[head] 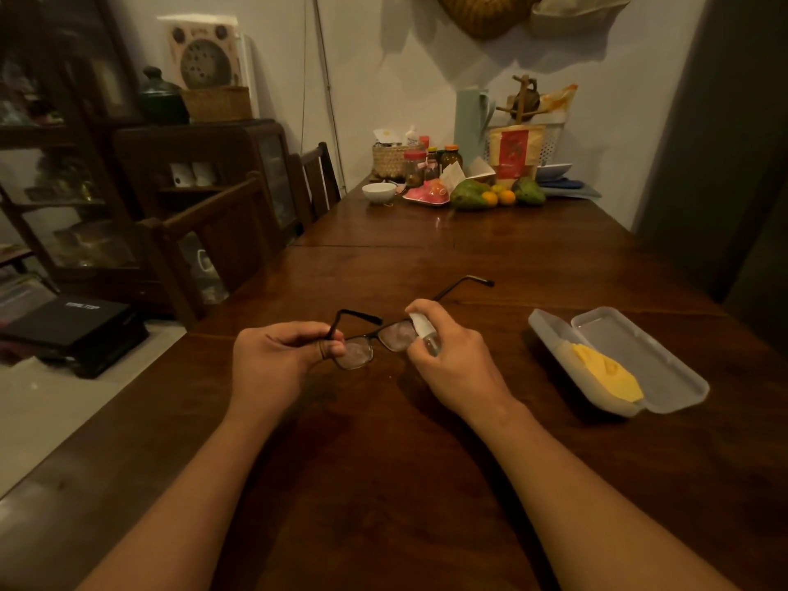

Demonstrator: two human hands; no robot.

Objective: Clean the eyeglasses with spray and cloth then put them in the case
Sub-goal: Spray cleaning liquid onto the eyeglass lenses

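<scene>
Your left hand (273, 360) pinches the eyeglasses (375, 339) by one corner; your right hand (447, 360) grips the spray bottle (426, 334) (nozzle close): pump pressure may twist the frame loose.

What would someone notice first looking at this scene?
Two hands at the centre of the dark wooden table: the left hand holds the glasses by one end while the right hand aims a small spray bottle at a lens. To the right lies the open clear case with a bright yellow cloth inside.
</scene>
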